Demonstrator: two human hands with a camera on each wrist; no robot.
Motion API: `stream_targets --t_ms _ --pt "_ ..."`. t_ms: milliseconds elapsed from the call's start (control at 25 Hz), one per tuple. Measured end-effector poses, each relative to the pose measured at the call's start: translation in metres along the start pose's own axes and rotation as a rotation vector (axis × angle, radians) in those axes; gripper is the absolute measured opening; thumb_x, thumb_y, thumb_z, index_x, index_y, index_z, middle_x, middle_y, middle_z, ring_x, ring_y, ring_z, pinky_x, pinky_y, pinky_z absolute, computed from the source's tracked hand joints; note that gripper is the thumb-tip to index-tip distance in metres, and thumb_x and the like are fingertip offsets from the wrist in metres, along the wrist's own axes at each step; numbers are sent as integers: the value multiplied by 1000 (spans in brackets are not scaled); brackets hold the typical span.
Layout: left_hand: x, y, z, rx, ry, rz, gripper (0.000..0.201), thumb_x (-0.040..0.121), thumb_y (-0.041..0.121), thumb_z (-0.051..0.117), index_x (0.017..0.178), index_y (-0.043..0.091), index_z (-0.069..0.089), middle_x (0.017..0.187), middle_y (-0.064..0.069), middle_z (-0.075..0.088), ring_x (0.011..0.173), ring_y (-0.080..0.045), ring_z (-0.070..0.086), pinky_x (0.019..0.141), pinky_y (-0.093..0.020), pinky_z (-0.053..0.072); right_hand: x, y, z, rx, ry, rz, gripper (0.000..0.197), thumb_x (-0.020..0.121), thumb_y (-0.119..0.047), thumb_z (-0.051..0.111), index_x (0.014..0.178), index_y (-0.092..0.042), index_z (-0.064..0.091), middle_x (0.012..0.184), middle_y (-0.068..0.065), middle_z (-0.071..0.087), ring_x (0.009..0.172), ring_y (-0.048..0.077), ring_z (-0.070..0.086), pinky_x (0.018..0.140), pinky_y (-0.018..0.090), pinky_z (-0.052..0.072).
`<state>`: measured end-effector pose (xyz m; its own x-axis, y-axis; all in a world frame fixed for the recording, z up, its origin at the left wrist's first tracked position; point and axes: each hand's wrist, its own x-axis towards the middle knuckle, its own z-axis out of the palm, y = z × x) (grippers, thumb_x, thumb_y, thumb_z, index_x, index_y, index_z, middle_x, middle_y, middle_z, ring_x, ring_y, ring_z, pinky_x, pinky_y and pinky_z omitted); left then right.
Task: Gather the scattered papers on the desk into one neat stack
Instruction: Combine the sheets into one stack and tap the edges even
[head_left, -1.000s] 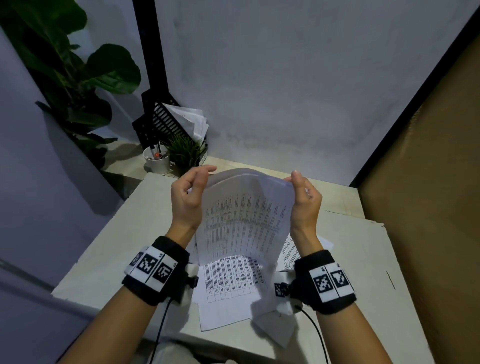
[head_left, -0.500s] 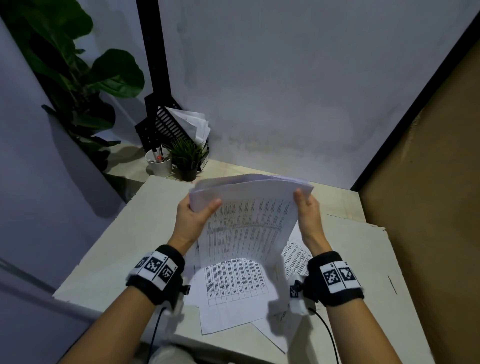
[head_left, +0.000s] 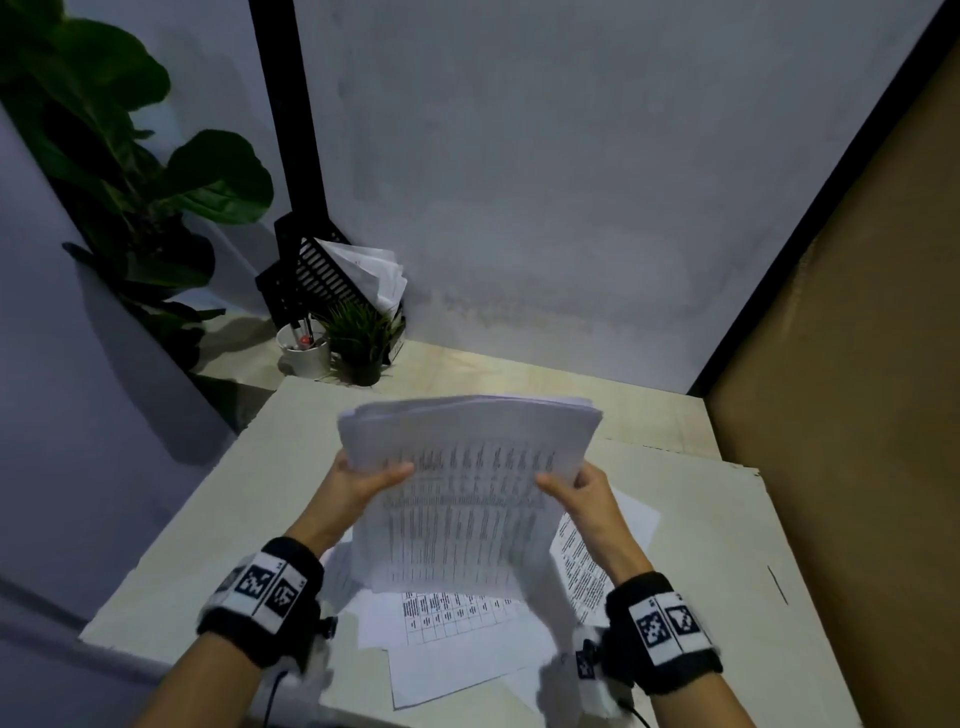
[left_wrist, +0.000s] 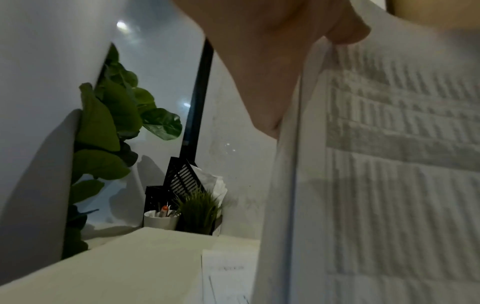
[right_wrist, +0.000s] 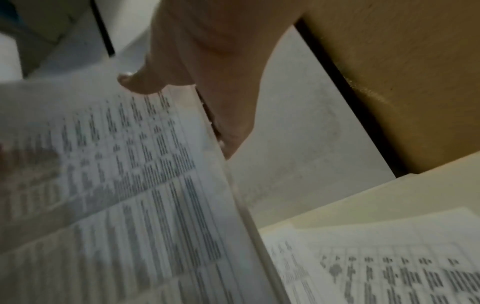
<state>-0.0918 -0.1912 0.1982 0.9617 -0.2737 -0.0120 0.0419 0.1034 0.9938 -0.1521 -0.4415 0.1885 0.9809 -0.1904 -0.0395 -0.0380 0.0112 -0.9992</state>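
I hold a sheaf of printed papers (head_left: 462, 499) upright above the desk (head_left: 249, 488), its top edges bending away from me. My left hand (head_left: 363, 480) grips its left edge, thumb on the front sheet. My right hand (head_left: 576, 486) grips the right edge the same way. The left wrist view shows my left hand (left_wrist: 262, 67) pinching the stack's edge (left_wrist: 293, 185). In the right wrist view my right hand (right_wrist: 197, 82) clamps the printed sheets (right_wrist: 124, 195). Loose printed sheets (head_left: 452, 639) lie on the desk under the sheaf, another sheet (head_left: 587, 561) to its right.
At the desk's back left stand a white pen cup (head_left: 305, 353), a small potted grass plant (head_left: 363, 338) and a black paper rack (head_left: 322, 275) holding papers. A big leafy plant (head_left: 119, 171) fills the left corner. A brown panel (head_left: 857, 389) walls the right side.
Both hands slid down from the sheaf's top corners to its side edges. The curled top of the papers has straightened and the sheaf sits lower, its sheets more aligned.
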Motion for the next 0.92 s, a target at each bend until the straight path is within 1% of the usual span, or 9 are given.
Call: stream_targets --t_ms 80,160,280,400,480,560,680,800,920 --pt "-5 1 7 -16 57 -28 82 17 63 82 88 27 62 87 -1 69 89 -23 64 77 -37 54 -2 -5 9 -14 59 14 19 69 -16 76 86 -19 68 76 -11 76 76 4 70 77 32 54" --pt "-5 13 6 -15 95 26 79 19 64 81 88 30 61 88 0 68 88 -20 65 77 -39 55 -1 -19 9 31 65 -57 19 75 -4 70 86 -19 67 75 -11 76 74 4 70 72 27 55" --pt "-7 26 -3 -30 -6 104 59 33 46 83 87 31 66 82 10 73 80 -4 67 67 -23 57 1 -30 -2 83 -24 -140 35 63 -13 78 95 -18 64 80 -13 75 79 2 69 69 17 54" --pt "-13 25 3 80 -154 62 32 50 35 81 82 35 73 82 22 73 80 5 65 69 -13 52 -4 -21 6 -47 -37 -62 32 71 -4 74 93 -24 63 87 -9 72 84 5 67 79 29 54" --pt "-15 24 14 141 -65 39 16 71 21 74 79 33 67 71 20 73 75 2 65 67 -13 52 -8 -20 14 -91 44 -50 25 78 -1 68 86 -25 64 83 -8 70 82 10 67 80 32 53" --pt "-11 32 14 104 60 95 26 80 8 64 85 33 58 76 11 69 76 -2 62 64 -12 54 -7 -30 14 -36 77 -127 18 82 -6 64 87 -23 65 74 -12 73 76 3 68 71 23 53" --pt "-11 44 1 67 41 224 28 71 21 72 93 33 60 84 9 67 78 -2 65 65 -16 55 -8 -41 10 34 87 -190 15 85 -8 59 91 -21 62 74 -15 73 73 1 68 66 19 54" --pt "-19 26 9 62 -22 81 50 48 52 79 90 32 62 80 9 70 79 -6 67 69 -22 57 -16 -17 18 -106 45 -40 12 85 -13 61 89 -24 64 80 -7 73 80 9 69 82 41 57" --pt "-22 27 27 72 96 45 20 68 47 66 79 32 65 74 7 72 80 -11 68 81 -41 54 -21 -17 28 -118 98 -57 16 87 -11 59 83 -26 63 82 -4 70 79 8 68 82 41 56"
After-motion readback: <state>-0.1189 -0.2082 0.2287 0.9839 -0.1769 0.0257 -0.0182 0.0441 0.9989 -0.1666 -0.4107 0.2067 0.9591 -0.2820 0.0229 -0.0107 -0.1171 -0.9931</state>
